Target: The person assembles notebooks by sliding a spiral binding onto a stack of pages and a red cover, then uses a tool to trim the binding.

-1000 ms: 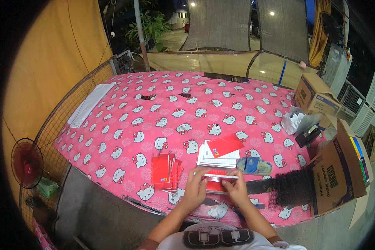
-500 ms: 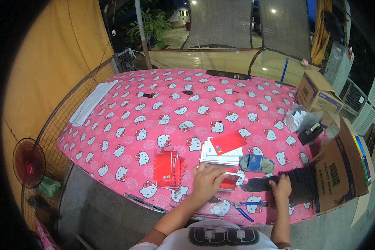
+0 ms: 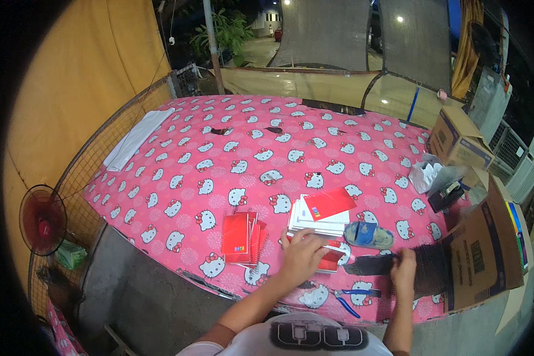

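Note:
My left hand (image 3: 302,258) has its fingers curled over the left edge of a small red-covered notebook (image 3: 331,260), gripping it against the table. Its fingers partly cover the notebook. My right hand (image 3: 403,272) is closed at a dark, mesh-like black strip (image 3: 431,270) that looks like bunched coils; what its fingers pinch is hidden. Just beyond my left hand lies a stack of white lined pages (image 3: 314,225) with a red cover (image 3: 331,203) tilted on top. Several red spiral notebooks (image 3: 236,234) are piled to the left.
A blue slipper-shaped item (image 3: 369,235) lies beyond my hands, and blue-handled pliers (image 3: 347,304) are near the front edge. An open cardboard box (image 3: 480,255) stands at right, with another box (image 3: 460,139) behind it. Plastic bags (image 3: 426,176) sit between. A fan (image 3: 43,219) stands left.
My right hand's fingers have drawn together at the black strip, and the hand is more upright. My left hand stays at the small red notebook. The whole view has shifted slightly.

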`<state>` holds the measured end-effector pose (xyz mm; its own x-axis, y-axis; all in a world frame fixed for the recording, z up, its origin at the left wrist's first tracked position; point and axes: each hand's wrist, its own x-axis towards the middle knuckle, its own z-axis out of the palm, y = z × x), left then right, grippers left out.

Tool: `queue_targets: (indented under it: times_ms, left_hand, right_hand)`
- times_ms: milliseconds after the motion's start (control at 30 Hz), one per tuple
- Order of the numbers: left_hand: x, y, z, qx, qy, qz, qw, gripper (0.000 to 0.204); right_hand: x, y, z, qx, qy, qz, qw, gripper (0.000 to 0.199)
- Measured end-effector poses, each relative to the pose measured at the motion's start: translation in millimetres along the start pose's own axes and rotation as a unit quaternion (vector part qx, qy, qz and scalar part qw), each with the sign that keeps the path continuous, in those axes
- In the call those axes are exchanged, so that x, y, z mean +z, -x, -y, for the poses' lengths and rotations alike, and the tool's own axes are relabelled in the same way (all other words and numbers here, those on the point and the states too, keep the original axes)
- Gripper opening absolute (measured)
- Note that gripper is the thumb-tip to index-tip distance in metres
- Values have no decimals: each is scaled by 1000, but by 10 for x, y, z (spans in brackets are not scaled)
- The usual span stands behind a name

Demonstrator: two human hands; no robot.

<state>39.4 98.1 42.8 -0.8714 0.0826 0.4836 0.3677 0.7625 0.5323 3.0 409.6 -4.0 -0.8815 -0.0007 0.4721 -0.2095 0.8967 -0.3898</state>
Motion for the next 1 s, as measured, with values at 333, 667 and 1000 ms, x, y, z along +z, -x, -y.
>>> queue_targets:
  times_ms: [333,667,1000]
  left_hand:
    - [-4,9,-30,22,18,-62,998,20]
    - [30,-26,-54,13,12,-79,997,18]
    - [-5,-47,-61,15,21,-70,997,16]
  right_hand:
    - [2,-224,1363,-68,-395,115,909,19]
    - [-76,-299,1264,-48,-354,160,920,16]
    - [-155,-348,1246,-31,-422,228,877,24]
